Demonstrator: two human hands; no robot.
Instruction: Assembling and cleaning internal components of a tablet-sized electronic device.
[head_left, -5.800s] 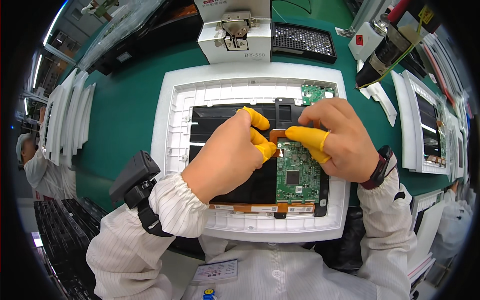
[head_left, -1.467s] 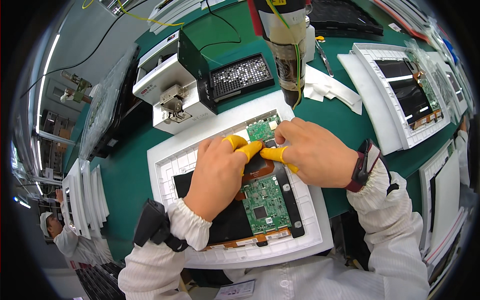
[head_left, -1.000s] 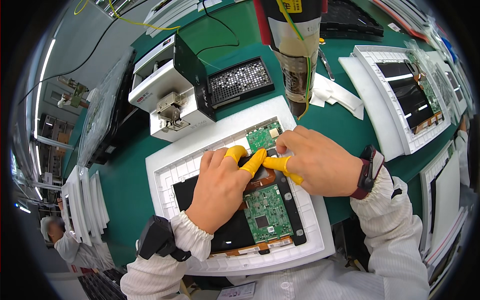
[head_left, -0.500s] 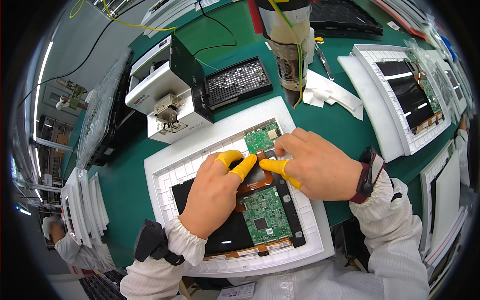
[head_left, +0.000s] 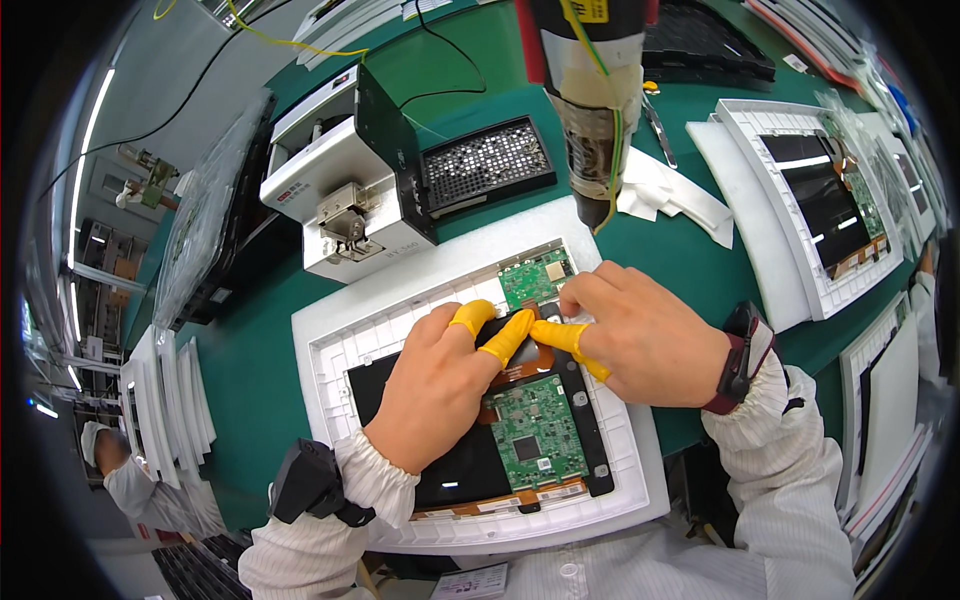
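Observation:
A white plastic housing (head_left: pixel 622 452) lies on a white foam sheet (head_left: pixel 650 452), with a black display panel (head_left: pixel 455 480) inside. On the panel sit a large green circuit board (head_left: pixel 560 418) and, at its far end, a smaller green board (head_left: pixel 525 283). An orange flat ribbon cable (head_left: pixel 541 362) runs between them. Yellow finger cots cover fingers of both hands. My left hand (head_left: pixel 432 390) reaches over the panel, its covered fingertip pressed at the cable's far end. From the other side my right hand (head_left: pixel 660 335) meets it there, fingers bent together. The fingertips hide the joint.
A hanging electric screwdriver (head_left: pixel 592 130) comes down just beyond my hands. Behind stand a white-and-black machine (head_left: pixel 345 165) and a black perforated tray (head_left: pixel 485 165). White paper strips (head_left: pixel 680 200) lie near the screwdriver. Another housing (head_left: pixel 800 210) with a panel rests at the right.
The whole view has shifted slightly, with the bench and housing a little further right in it. Both hands stay at the same cable end, fingertips still close together.

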